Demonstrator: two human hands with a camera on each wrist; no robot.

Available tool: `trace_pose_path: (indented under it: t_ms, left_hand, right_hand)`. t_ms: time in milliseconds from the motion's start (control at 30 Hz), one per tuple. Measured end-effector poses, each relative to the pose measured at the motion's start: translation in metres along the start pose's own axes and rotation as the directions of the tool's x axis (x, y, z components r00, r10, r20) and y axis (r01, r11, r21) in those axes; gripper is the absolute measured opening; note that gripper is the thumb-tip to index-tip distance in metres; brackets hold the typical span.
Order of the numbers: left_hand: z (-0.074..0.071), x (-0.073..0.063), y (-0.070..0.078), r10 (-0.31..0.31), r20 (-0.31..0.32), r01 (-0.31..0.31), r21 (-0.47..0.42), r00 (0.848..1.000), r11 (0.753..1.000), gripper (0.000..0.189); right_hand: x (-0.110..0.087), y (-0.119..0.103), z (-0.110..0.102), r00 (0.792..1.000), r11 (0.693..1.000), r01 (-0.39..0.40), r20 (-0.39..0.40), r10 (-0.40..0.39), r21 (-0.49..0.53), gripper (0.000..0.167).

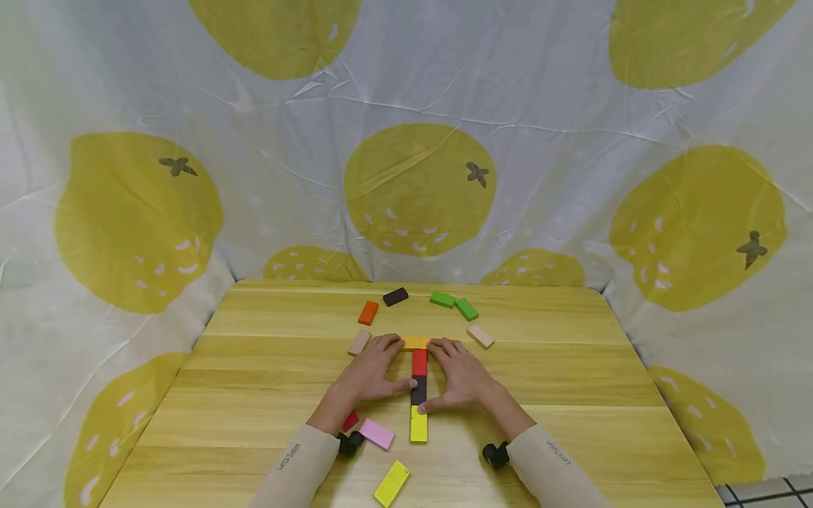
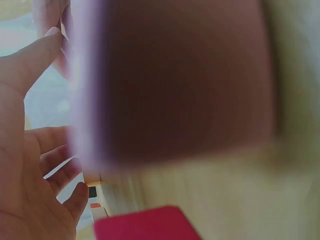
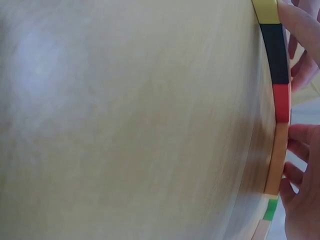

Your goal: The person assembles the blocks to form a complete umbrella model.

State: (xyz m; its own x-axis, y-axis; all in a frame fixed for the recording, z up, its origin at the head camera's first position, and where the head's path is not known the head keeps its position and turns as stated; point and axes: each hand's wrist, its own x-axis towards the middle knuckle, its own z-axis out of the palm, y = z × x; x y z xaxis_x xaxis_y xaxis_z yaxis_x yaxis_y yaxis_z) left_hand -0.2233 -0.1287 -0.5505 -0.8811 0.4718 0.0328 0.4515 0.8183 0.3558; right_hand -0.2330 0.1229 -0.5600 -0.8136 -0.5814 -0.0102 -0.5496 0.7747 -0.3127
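Note:
Flat coloured blocks form a T in the head view. Two orange blocks (image 1: 411,343) make its top bar; a red block (image 1: 420,363), a black block (image 1: 419,392) and a yellow block (image 1: 418,426) line up as the stem. My left hand (image 1: 371,374) has its fingertips at the bar's left end and its thumb against the black block. At the bar's right end are the fingertips of my right hand (image 1: 464,376), its thumb by the joint of black and yellow. Both hands' fingers are extended, gripping nothing.
Around the T lie a pink block (image 1: 377,434), a second yellow block (image 1: 392,483), an orange-red block (image 1: 368,312), a dark block (image 1: 396,296), green blocks (image 1: 442,299) and pale wooden blocks (image 1: 480,336). A crimson block (image 1: 350,420) is partly hidden by my left wrist. A lemon-print curtain (image 1: 540,176) hangs behind.

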Motion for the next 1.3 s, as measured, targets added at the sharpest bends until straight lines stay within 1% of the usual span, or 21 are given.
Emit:
trace_pose_path:
  t_ms: [200,467,667,900,1133,1300]
  left_hand:
    - [0.0029,-0.0001,-0.0012,0.001,-0.011,-0.001,0.001,1.000,1.000,0.094]
    - [0.0035,-0.0001,-0.0008,0.004,-0.015,-0.004,-0.003,1.000,1.000,0.096]
    - [0.0044,-0.0012,-0.0014,-0.005,0.000,0.005,-0.018,1.000,1.000,0.103]
    - [0.0053,-0.0017,-0.0014,-0.005,0.018,0.005,0.001,1.000,1.000,0.111]
    - [0.0070,-0.0014,-0.0019,-0.008,0.011,0.008,0.024,1.000,1.000,0.111]
    - [0.0065,-0.0009,-0.0012,-0.002,0.000,0.002,0.017,1.000,1.000,0.111]
  right_hand:
    - [-0.0002,0.0006,0.0007,1.000,1.000,0.004,-0.011,-0.004,0.003,0.131]
    - [-0.0010,0.0013,-0.0001,1.000,1.000,-0.010,0.003,0.010,-0.003,0.130]
    - [-0.0002,0.0016,0.0008,1.000,1.000,-0.003,0.004,0.003,-0.007,0.130]
    - [-0.0002,0.0018,0.0014,1.000,1.000,0.004,0.005,-0.004,-0.012,0.130]
    - [-0.0009,0.0021,0.0025,1.000,1.000,0.008,0.002,-0.008,-0.007,0.130]
    - [-0.0010,0.0021,0.0019,1.000,1.000,0.007,0.003,-0.007,-0.012,0.130]
